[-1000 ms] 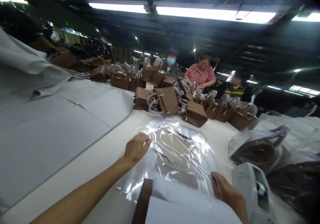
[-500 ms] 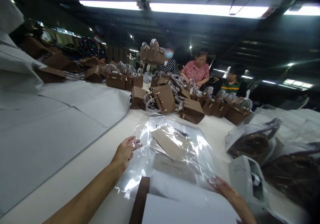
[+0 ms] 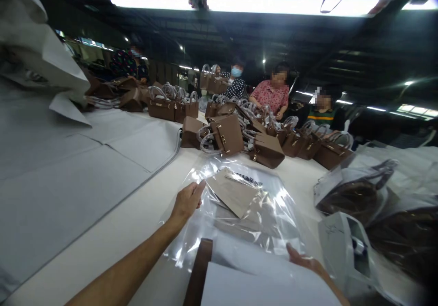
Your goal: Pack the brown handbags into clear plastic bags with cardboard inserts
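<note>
A clear plastic bag lies in front of me on the table, with a beige card or envelope and dark lettering showing at its far part. My left hand is closed in a pinch on the bag's left side, near the beige piece. On the right edge, my right hand grips the plastic, thumb on top and its other fingers partly hidden. Close to me, a white sheet reaches into the bag's near end. A brown strip stands along the sheet's left edge; what it belongs to is hidden.
Brown handbags with plastic-wrapped handles are piled across the far table. Large grey-white sheets cover the left. A grey tape dispenser-like device and bagged handbags stand at right. Several co-workers, one in a pink top, are behind the pile.
My left hand has moved right and away from me, its spread fingers now closed on the plastic. The right thumb now shows raised. A co-worker's lifted handbag is slightly lower.
</note>
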Demonstrator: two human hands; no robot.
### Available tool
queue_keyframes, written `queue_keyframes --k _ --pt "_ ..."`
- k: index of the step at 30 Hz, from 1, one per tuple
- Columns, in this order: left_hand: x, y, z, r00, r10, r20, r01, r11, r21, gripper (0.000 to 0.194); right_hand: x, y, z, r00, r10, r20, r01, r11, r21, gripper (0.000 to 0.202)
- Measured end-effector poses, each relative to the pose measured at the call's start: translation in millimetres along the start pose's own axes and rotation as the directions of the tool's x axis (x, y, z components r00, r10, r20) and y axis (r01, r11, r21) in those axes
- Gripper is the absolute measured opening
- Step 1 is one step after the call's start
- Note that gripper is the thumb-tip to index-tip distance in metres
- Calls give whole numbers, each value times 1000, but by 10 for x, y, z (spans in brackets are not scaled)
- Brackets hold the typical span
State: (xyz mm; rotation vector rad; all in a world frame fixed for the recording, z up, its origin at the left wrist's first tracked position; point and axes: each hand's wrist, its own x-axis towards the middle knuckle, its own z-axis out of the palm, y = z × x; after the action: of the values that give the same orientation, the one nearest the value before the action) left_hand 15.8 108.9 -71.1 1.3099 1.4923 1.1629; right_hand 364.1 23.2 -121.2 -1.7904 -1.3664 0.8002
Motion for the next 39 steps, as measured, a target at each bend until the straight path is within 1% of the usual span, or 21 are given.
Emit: queue_keyframes --k 2,4,5,7,8,10,12,13,14,16,18,20,22,24,26,29,32,34,35,37,39 --pt "39 33 -5 1000 -2 10 2 997 80 48 -78 -140 -147 985 102 136 -76 979 -187 50" --pt "73 78 -6 1000 -3 11 1 989 146 51 -142 -385 -270 951 179 251 -84 934 -348 53" --pt "87 105 -5 1000 -2 12 0 985 175 52 -165 -543 -302 936 159 315 -31 927 -374 52" --pt "103 162 -2 1000 2 14 -5 974 226 53 -181 -892 -288 895 -10 447 161 940 -302 44" --pt "107 189 1 1000 4 16 -8 969 249 54 -170 -1063 -245 840 -102 534 267 933 -242 39" --pt "107 231 7 1000 12 21 -17 959 284 55 -99 -1341 -117 683 -218 697 410 904 -120 35" --pt "102 250 13 999 21 24 -28 951 307 55 31 -1492 21 552 -228 802 430 902 -41 37" --pt "99 250 15 999 24 26 -31 949 314 55 108 -1516 83 508 -221 833 418 908 -14 38" --pt "97 246 15 999 27 28 -34 947 319 55 187 -1509 140 481 -223 848 413 911 4 39" --pt "91 232 14 999 29 30 -37 945 325 55 335 -1425 243 452 -239 859 467 884 1 42" --pt "84 217 13 999 30 32 -38 944 326 54 458 -1288 355 469 -283 836 616 783 -81 44" --pt "74 208 16 999 29 36 -39 944 328 55 561 -1144 487 518 -353 779 756 615 -224 52" --pt "62 204 24 999 27 42 -39 943 330 57 654 -1023 634 558 -421 715 815 442 -375 64" --pt "53 201 33 998 26 51 -41 942 334 59 741 -933 775 573 -448 686 819 339 -464 71" --pt "49 195 37 998 28 59 -46 940 338 60 822 -866 875 593 -448 669 805 308 -507 64" --pt "55 182 26 998 31 62 -51 938 343 61 915 -787 885 652 -432 623 757 322 -568 34" --pt "59 166 -3 998 32 59 -51 936 348 62 923 -724 693 752 -404 520 652 348 -673 23" --pt "53 156 -25 998 30 60 -50 934 354 61 842 -695 481 786 -390 479 610 371 -700 24" --pt "48 152 -35 998 28 63 -49 933 357 61 772 -681 365 780 -398 483 620 387 -683 24" --pt "34 146 -50 997 24 73 -49 932 360 60 594 -643 142 720 -506 474 682 394 -616 24" --pt "22 145 -56 996 22 86 -51 931 361 58 406 -577 -42 598 -701 389 744 306 -594 21"
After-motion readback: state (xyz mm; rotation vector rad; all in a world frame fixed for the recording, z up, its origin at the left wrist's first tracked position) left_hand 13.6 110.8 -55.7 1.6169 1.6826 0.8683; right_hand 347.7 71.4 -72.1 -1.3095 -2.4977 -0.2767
